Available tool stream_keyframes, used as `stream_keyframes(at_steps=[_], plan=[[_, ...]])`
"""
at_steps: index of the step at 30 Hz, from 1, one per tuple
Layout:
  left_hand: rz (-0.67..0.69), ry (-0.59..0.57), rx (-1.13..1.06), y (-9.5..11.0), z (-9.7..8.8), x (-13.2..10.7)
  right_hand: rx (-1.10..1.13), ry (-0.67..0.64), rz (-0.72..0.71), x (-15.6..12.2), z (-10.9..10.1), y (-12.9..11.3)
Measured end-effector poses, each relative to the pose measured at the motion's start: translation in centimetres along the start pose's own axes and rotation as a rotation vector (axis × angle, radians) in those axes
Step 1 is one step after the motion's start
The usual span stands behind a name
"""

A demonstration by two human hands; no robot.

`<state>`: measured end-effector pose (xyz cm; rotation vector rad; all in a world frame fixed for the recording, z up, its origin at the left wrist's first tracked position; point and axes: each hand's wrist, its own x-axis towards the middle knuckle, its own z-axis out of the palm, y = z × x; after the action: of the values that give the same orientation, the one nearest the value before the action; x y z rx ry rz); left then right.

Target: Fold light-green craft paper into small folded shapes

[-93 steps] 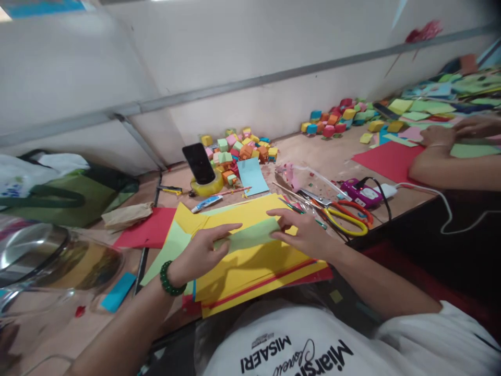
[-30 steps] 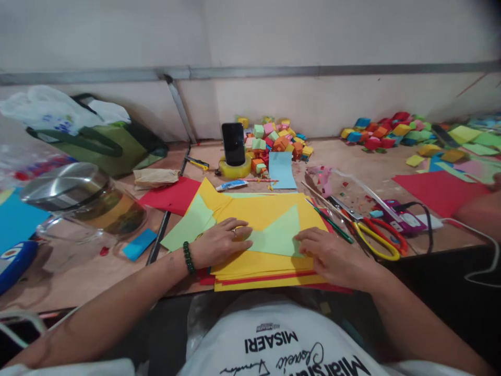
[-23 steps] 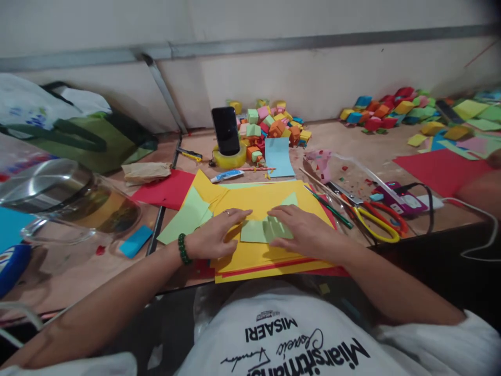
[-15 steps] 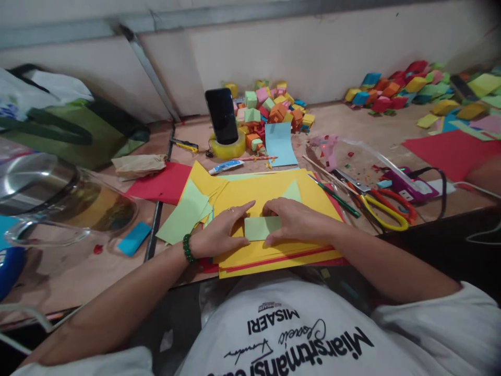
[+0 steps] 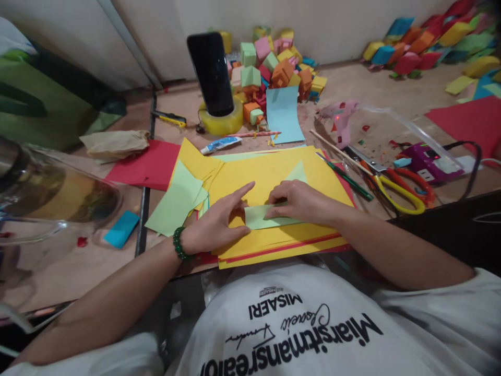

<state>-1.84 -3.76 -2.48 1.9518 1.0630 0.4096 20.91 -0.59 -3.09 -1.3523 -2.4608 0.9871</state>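
A folded light green paper [image 5: 260, 218] lies on a stack of yellow sheets [image 5: 274, 172] in front of me. My left hand [image 5: 219, 224], with a green bead bracelet at the wrist, rests at the paper's left end, thumb and fingers pinching its edge, index finger stretched forward. My right hand [image 5: 299, 201] presses down on the paper's right part with curled fingers. A green triangular corner [image 5: 297, 172] sticks out behind the right hand.
Scissors with yellow and red handles [image 5: 395, 185], a black phone standing in a tape roll [image 5: 213, 73], a pile of coloured paper cubes [image 5: 274, 68], a blue sheet [image 5: 282, 115], a glue tube [image 5: 221, 145], red paper [image 5: 148, 164], a glass jug [image 5: 50, 183] at left, a purple device [image 5: 425, 162].
The green paper went from a long strip to a triangle shape and then to a small folded piece. Both hands have closed in on it. The camera has tilted down and nearer.
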Motion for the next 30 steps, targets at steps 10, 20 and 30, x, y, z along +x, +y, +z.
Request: stream_keyframes(at_steps=[10,20,30], plan=[[-0.039,0.079,0.162,0.4,0.9,0.4,-0.102,0.022,-0.089,-0.3,0.4,0.3],[0.449,0.224,0.531,-1.1,0.0,-0.3,-0.17,0.003,-0.128,-0.4,0.2,0.1],[0.695,0.062,0.835,-0.7,-1.2,-0.8,-0.178,0.002,-0.14,-0.5,0.2,0.1]])
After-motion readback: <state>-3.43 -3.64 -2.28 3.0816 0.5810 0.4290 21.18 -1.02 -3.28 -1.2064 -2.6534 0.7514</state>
